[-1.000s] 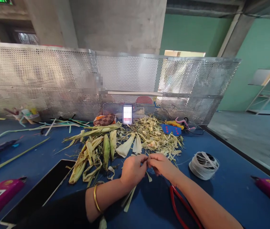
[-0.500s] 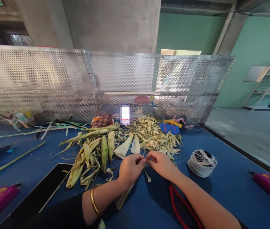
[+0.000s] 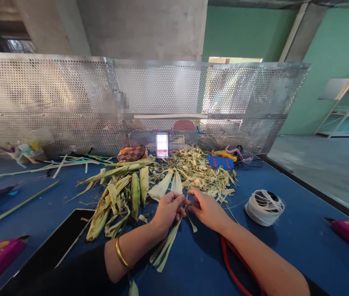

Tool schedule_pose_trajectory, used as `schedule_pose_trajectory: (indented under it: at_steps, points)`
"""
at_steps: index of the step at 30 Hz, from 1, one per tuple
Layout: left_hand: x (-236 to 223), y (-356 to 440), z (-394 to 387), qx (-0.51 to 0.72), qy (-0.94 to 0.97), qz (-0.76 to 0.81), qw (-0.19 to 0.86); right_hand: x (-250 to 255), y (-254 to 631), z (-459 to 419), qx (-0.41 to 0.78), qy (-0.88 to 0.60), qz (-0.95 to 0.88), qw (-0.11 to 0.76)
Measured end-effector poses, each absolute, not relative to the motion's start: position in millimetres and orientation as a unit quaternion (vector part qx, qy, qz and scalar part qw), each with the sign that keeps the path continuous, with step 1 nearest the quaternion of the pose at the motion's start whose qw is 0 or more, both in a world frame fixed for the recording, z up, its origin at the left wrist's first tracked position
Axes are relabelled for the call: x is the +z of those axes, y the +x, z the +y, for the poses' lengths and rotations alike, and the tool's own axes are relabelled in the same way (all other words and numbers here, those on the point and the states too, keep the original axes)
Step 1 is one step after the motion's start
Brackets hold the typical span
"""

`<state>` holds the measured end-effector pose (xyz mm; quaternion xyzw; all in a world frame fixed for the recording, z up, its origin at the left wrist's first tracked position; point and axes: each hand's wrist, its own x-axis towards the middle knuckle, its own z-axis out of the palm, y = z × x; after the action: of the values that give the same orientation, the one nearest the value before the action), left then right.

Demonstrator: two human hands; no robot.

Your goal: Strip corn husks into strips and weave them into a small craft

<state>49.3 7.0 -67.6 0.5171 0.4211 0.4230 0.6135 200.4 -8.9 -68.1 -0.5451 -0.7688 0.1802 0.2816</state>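
In the head view, the left hand pinches pale corn-husk strips trailing below it, their upper ends hidden by fingers. The right hand curls just beside; I cannot tell whether it grips anything. Red handles disappear beneath the right forearm.

The left forearm points towards two o'clock, the right forearm towards ten. The left hand and right hand face each other, fingers bent; whether their fingertips touch is hard to tell.
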Motion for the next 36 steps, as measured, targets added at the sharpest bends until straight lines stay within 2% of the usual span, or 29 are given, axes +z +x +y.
schedule_pose_trajectory:
  at_steps: [5,13,22,30,36]
  points:
    - [-70.1,48.7,10.3,0.389,0.516,0.454,0.614,-66.3,199.9,-13.2,0.175,-0.515,-0.797,0.264]
    - [-65.1,47.3,12.6,0.348,0.520,0.486,0.611,-48.2,206.1,-16.8,0.080,-0.571,-0.795,0.188]
    - [-61.4,45.7,13.1,0.320,0.518,0.491,0.623,-36.5,206.6,-23.1,0.094,-0.578,-0.792,0.174]
    - [-60.6,44.8,13.1,0.294,0.556,0.477,0.614,-38.5,204.6,-21.9,0.067,-0.545,-0.802,0.236]
    - [-64.9,41.9,19.8,0.253,0.589,0.439,0.629,-49.2,203.0,-12.0,0.106,-0.537,-0.780,0.304]
